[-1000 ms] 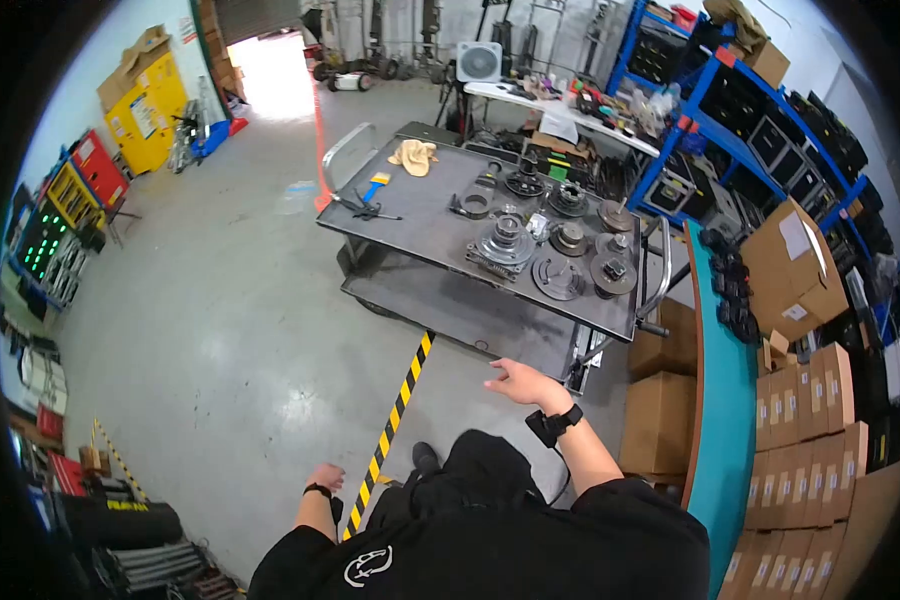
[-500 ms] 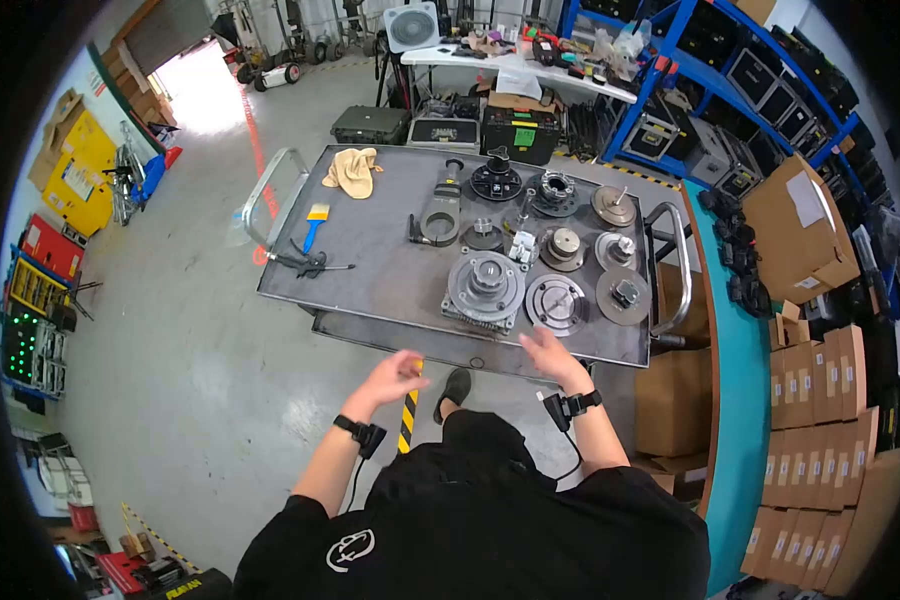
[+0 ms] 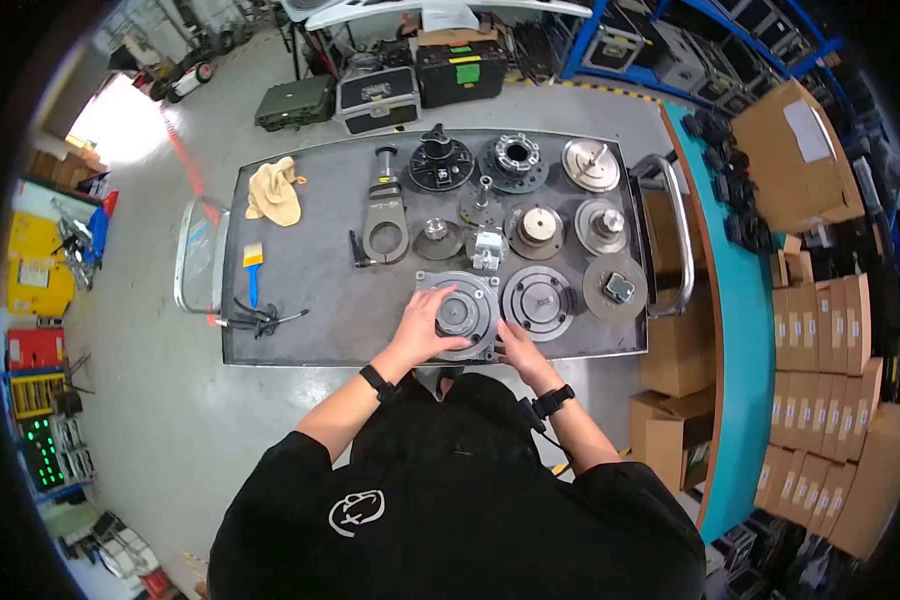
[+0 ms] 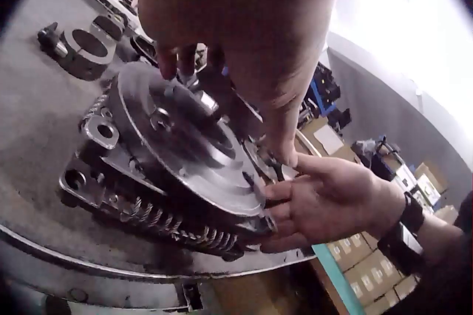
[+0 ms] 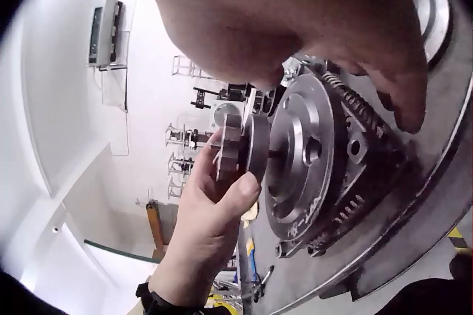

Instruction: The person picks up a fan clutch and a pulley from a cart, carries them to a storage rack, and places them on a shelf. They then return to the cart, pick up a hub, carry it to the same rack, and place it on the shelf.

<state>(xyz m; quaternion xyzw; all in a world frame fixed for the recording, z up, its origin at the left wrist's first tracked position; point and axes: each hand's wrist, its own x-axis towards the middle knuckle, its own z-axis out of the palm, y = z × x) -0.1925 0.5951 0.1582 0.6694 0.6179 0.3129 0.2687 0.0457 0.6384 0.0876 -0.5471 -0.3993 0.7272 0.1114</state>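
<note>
Near the front edge of the cart sits a round grey metal disc assembly on a squarish base, with coil springs along the base's sides. My left hand reaches over its top; in the right wrist view the thumb and fingers curl round the raised toothed hub. At the right side, my right hand has its fingers extended, and the left wrist view shows their tips at the disc's rim. Just right of it lies a flat grooved metal disc. Behind stand a small metal block and a ring-ended clamp.
Several other disc-shaped parts fill the right half of the metal cart. A beige cloth, a blue-handled brush and a black air gun lie at the left. A teal-topped bench borders the right side.
The person has come up to the cart. Both hands have moved forward from free air to the disc assembly, the left now gripping its hub, the right at its side.
</note>
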